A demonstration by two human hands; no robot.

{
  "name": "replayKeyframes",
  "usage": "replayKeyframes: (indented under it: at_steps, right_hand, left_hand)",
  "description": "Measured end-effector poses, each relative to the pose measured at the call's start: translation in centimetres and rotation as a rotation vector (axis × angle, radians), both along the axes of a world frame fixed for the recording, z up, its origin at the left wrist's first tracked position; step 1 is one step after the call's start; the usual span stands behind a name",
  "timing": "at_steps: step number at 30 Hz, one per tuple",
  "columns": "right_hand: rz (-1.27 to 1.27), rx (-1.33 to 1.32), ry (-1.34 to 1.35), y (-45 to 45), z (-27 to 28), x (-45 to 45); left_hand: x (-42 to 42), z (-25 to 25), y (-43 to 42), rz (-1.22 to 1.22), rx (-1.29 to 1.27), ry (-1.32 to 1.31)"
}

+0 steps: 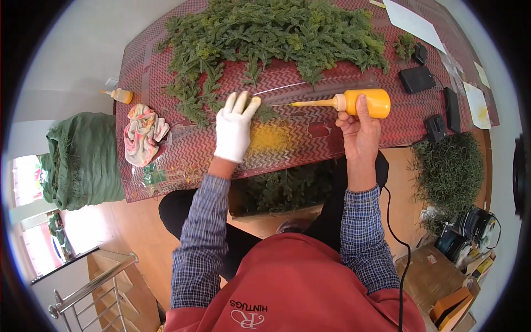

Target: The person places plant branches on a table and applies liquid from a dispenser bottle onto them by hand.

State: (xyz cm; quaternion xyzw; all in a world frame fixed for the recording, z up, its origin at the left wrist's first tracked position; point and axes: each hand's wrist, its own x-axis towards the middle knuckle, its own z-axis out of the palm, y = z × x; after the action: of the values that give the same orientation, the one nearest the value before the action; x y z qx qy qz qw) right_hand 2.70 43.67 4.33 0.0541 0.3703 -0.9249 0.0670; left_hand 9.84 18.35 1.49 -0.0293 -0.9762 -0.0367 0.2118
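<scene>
My left hand (233,130) wears a white glove with yellow-stained fingertips. Its fingers are closed on a small green artificial sprig (266,114), which pokes out at the right of the glove; the grip itself is mostly hidden. In my bare right hand (360,133) lies a squeeze bottle (371,103) of yellow liquid, held sideways with the thumb over its body. Its long narrow nozzle (312,103) points left, with the thin tip close to the gloved fingers and the sprig. Below the sprig, yellow smears (270,137) cover the table's plastic sheet.
A large heap of green artificial branches (276,33) fills the table's far side. At left are a second glue-type bottle (123,96) and a crumpled cloth (144,135). Black devices (417,79) lie at right. Beneath the table edge, a box holds more branches (282,191). A black cable (394,227) hangs at right.
</scene>
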Motion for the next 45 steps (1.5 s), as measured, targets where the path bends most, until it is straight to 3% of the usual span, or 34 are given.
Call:
replayKeyframes:
  at_steps: [4,7,9,11,14,20,29,34,37,45]
  right_hand:
    - [0.006,-0.032,-0.014,0.1,-0.1,-0.2]
    - [0.014,-0.035,-0.029,0.2,-0.2,0.1]
    - [0.021,-0.032,-0.028,-0.2,-0.1,0.2]
    - [0.039,-0.036,-0.006,-1.1,-0.7,0.8]
    - [0.070,0.037,0.038,-4.1,-0.8,2.9]
    - [0.117,-0.122,0.003,-10.1,-3.9,8.2]
    - [0.143,-0.097,-0.068,-10.8,-6.8,9.3]
    - [0.143,-0.062,-0.076,-10.8,-6.9,9.4]
    - [0.143,-0.046,-0.073,-10.9,-7.1,9.4]
    - [0.151,-0.037,-0.076,-10.9,-7.7,9.4]
  left_hand:
    - [-0.8,-1.5,-0.7,-0.139,0.071,-0.044]
    - [2.3,1.1,2.0,0.072,0.253,-0.203]
    - [4.9,2.1,2.9,0.189,0.034,-0.288]
    - [7.5,-0.1,2.8,0.246,-0.108,-0.285]
    - [9.3,-2.0,2.8,0.230,0.010,-0.182]
    - [9.2,-1.6,3.2,0.299,0.081,-0.250]
    - [10.7,-0.8,1.6,0.196,0.453,-0.080]
    - [11.3,-2.0,-0.1,0.212,0.423,-0.192]
    - [10.8,-1.0,0.6,0.146,-0.019,0.068]
    - [11.2,-1.3,1.9,0.195,-0.005,-0.222]
